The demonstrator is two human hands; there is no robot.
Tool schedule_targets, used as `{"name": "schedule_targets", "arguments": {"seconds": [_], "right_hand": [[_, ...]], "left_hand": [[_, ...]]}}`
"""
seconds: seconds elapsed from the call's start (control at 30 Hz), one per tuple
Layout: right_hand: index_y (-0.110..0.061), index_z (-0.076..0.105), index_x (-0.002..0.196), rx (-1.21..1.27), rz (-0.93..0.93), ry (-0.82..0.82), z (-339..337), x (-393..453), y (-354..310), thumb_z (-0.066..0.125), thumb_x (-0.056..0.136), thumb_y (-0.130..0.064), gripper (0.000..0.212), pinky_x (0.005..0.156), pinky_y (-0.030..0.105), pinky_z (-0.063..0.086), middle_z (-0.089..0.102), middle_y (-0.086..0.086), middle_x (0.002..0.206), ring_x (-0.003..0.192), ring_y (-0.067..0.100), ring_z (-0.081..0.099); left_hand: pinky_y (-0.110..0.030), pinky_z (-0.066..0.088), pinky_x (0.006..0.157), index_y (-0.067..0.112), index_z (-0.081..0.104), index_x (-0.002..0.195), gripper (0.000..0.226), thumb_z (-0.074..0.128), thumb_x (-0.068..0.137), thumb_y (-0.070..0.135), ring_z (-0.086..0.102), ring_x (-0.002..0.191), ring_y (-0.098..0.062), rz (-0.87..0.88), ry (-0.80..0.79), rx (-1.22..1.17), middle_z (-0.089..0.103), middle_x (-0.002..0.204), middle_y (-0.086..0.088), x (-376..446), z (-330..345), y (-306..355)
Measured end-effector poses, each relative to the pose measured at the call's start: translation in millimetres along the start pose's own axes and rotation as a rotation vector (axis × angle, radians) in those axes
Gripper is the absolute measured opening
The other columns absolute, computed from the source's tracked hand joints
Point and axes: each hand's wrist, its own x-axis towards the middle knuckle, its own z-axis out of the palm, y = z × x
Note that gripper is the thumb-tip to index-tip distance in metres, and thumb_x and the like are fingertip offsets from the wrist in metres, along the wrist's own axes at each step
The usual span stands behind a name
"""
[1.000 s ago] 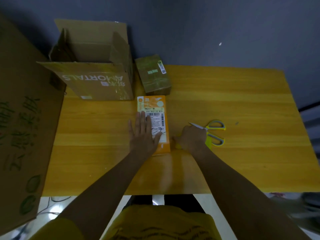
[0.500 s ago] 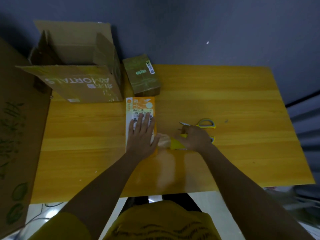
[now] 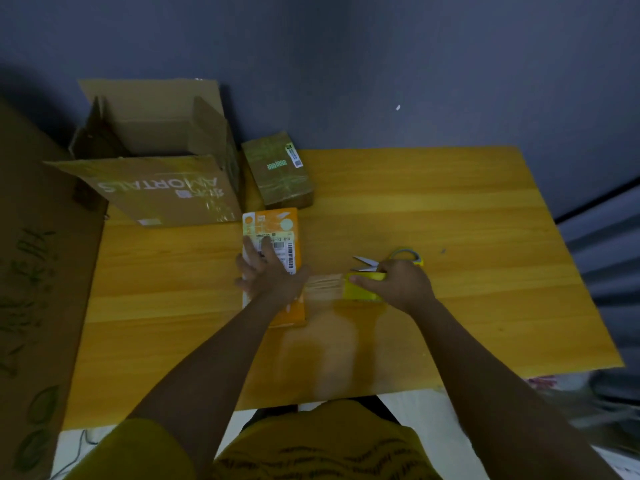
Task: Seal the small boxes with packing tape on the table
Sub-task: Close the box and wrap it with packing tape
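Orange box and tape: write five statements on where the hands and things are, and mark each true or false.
1. The left hand lies flat on the orange box. True.
2. The right hand grips the scissors. False: it grips the yellow tape roll; the scissors lie behind it.
3. A strip of tape spans from roll to box. True.
4. The large carton is closed. False: its flaps are open.
5. The brown taped box is stacked on the orange box. False: it sits on the table behind it.

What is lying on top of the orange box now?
The left hand rests flat on the orange box, beside its white shipping label. Tape stretches toward the right hand; the box surface under the palm is hidden.
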Motion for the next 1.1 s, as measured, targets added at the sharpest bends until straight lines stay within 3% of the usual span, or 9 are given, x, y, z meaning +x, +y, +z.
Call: {"name": "schedule_targets", "arguments": {"seconds": [0.07,0.17,0.37,0.5,0.67,0.73,0.83,0.97,1.1], "right_hand": [[-0.02,0.073,0.091,-0.023,-0.065,0.038,-5,3,-8,0.052,0.067,-0.083,0.071,0.071,0.035,0.049,0.068,0.009,0.076,0.085,0.027,0.066],[-0.018,0.062,0.066,0.143,-0.139,-0.077,-12,5,-26,0.059,0.069,-0.077,0.059,0.065,0.037,0.046,0.06,0.004,0.064,0.071,0.022,0.061],[-0.017,0.06,0.066,0.157,-0.276,-0.064,-16,0,-65,0.065,0.075,-0.067,0.05,0.054,0.033,0.034,0.052,0.003,0.058,0.053,0.011,0.047],[-0.008,0.062,0.071,0.101,-0.303,-0.049,-17,-3,-87,0.063,0.074,-0.07,0.062,0.052,0.034,0.03,0.051,0.011,0.059,0.052,0.016,0.046],[-0.01,0.071,0.089,0.172,-0.354,-0.136,-22,-2,-112,0.066,0.08,-0.059,0.049,0.066,0.028,0.039,0.064,-0.002,0.081,0.078,0.012,0.058],[-0.018,0.072,0.098,0.276,-0.366,-0.203,-25,1,-119,0.069,0.083,-0.046,0.032,0.084,0.029,0.046,0.067,-0.009,0.096,0.1,0.011,0.059],[-0.02,0.072,0.095,0.452,-0.33,-0.267,-28,5,-124,0.074,0.081,-0.04,0.024,0.091,0.03,0.045,0.065,-0.01,0.093,0.101,0.011,0.057],[-0.014,0.069,0.082,0.489,-0.241,-0.335,-27,5,-128,0.074,0.073,-0.055,0.043,0.08,0.028,0.043,0.066,-0.003,0.09,0.089,0.009,0.059],[-0.011,0.042,0.063,0.459,-0.257,-0.336,-26,-6,-137,0.072,0.054,-0.07,0.067,0.06,0.034,0.018,0.022,0.0,0.06,0.055,0.012,0.026]], "left_hand": [[-0.056,0.021,0.107,0.026,0.008,0.149,0.094,0.061,0.079,0.062,0.005,0.142,-0.033,0.031,0.018,-0.15,-0.009,0.158,-0.001,4,-8,-16],[-0.044,0.031,0.104,0.019,0.018,0.148,0.087,0.069,0.083,0.046,0.018,0.14,-0.029,0.053,-0.06,-0.481,0.007,0.155,-0.005,17,-22,-51],[-0.038,0.04,0.103,0.016,0.019,0.148,0.082,0.07,0.086,0.035,0.034,0.137,-0.024,0.064,-0.253,-0.884,0.028,0.147,-0.001,12,-36,-86],[-0.043,0.016,0.116,0.025,0.032,0.147,0.064,0.058,0.092,0.046,0.01,0.145,-0.022,0.354,0.018,-0.517,0.016,0.156,-0.002,9,-40,-108],[-0.048,0.019,0.116,0.015,0.063,0.121,0.072,0.019,0.086,0.061,0.03,0.142,-0.026,0.702,0.09,-0.138,0.047,0.144,-0.005,7,-60,-113],[-0.04,0.014,0.117,0.016,0.05,0.135,0.091,0.018,0.078,0.079,0.017,0.147,-0.02,0.642,-0.014,0.012,0.032,0.154,-0.002,3,-69,-109],[-0.043,0.014,0.118,0.015,0.01,0.153,0.134,0.03,0.049,0.097,-0.012,0.148,-0.02,0.615,-0.198,0.24,-0.004,0.161,-0.001,-2,-67,-115],[-0.046,0.013,0.117,0.024,-0.007,0.153,0.149,0.025,0.033,0.105,-0.027,0.138,-0.008,0.609,-0.248,0.083,-0.017,0.159,0.007,3,-57,-135],[-0.046,0.0,0.118,0.027,-0.011,0.152,0.147,0.024,0.033,0.106,-0.027,0.138,-0.007,0.623,-0.234,0.11,-0.019,0.159,0.006,8,-52,-145]]}}
